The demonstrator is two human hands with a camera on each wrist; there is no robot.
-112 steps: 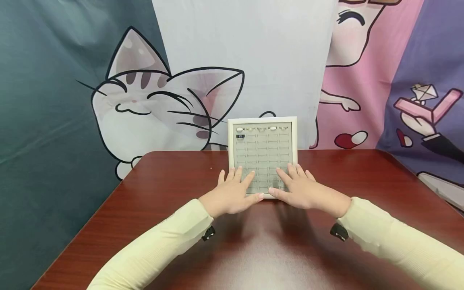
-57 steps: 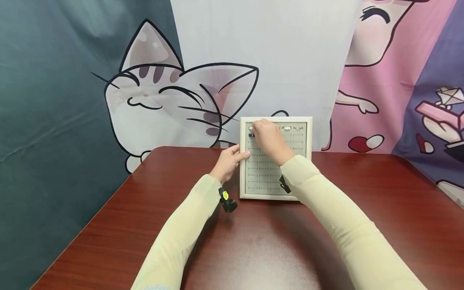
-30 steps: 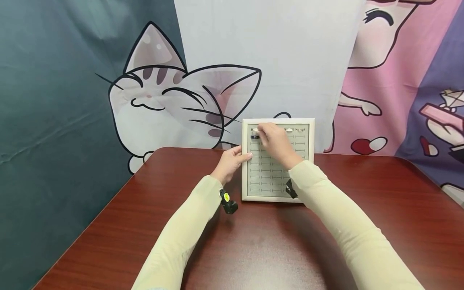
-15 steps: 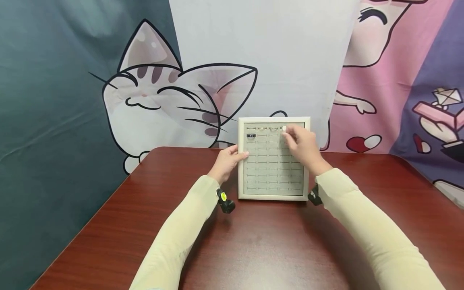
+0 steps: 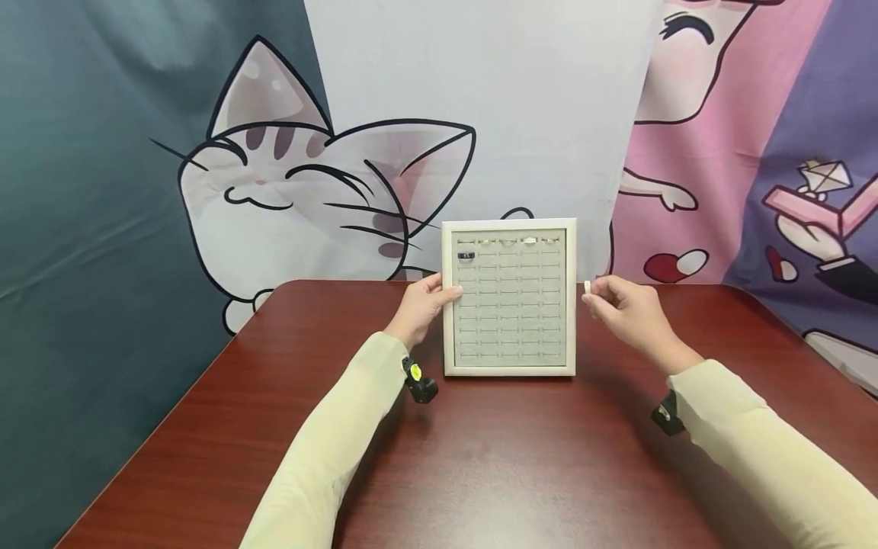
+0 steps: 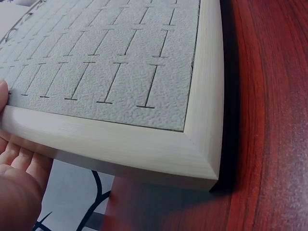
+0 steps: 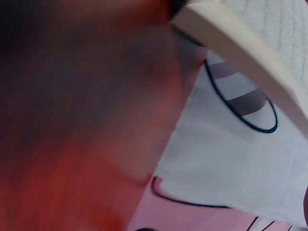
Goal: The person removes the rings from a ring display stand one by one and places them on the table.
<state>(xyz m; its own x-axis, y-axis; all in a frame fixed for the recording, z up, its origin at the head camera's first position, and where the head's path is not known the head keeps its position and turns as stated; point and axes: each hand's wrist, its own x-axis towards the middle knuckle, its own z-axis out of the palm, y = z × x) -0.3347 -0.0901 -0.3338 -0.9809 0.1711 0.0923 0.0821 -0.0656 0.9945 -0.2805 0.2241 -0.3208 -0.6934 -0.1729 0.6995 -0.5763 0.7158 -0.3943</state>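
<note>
An upright ring display board (image 5: 511,324), grey and slotted in a pale frame, stands on the table in the head view. My left hand (image 5: 414,313) grips its left edge, thumb over the front; in the left wrist view the fingers (image 6: 19,159) are behind the frame. Several rings (image 5: 529,240) sit along the top row, right of a bare first slot. A dark ring (image 5: 466,256) is in the second row, far left. Right of the board, my right hand (image 5: 631,309) pinches a small whitish ring (image 5: 587,287) between thumb and fingertips.
The board stands on a glossy reddish-brown table (image 5: 507,457). Close behind the table hangs a cartoon-printed curtain (image 5: 535,107). Each wrist carries a small black camera, one by the left sleeve (image 5: 357,400) and one by the right sleeve (image 5: 761,442).
Both hands first lay on the board's lower part. The left then took its edge. The right drew the ring from the top-left slot and carried it right, past the board's edge.
</note>
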